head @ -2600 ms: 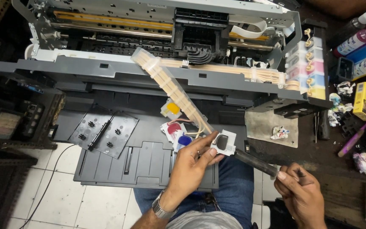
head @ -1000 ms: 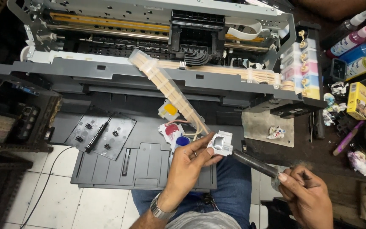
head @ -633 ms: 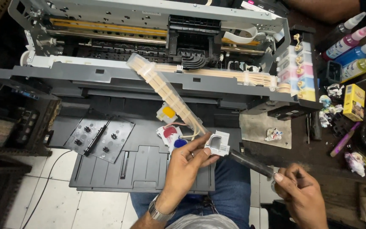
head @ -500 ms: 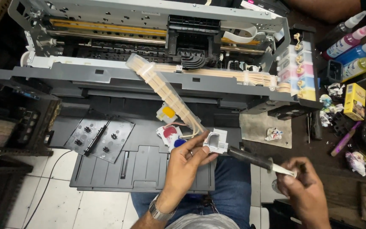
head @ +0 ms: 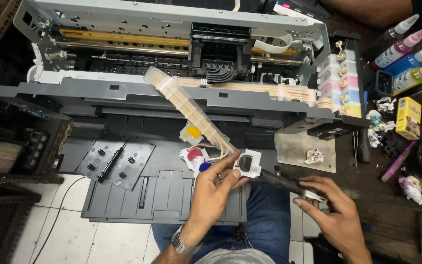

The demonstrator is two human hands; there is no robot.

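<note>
Head view: left hand (head: 214, 195) pinches the small white ink damper (head: 247, 163) between thumb and fingertips, above the printer's grey tray (head: 162, 195). Right hand (head: 335, 215), at four o'clock from it, is closed around a dark syringe (head: 282, 181). The syringe's long axis runs ten-to-four, tip meeting the damper; the left hand is nearer.

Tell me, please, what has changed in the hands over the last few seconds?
The right hand has slid up the dark syringe, closer to the left hand. The left hand still pinches the small white cartridge at the syringe's tip. The printer stays put.
</note>
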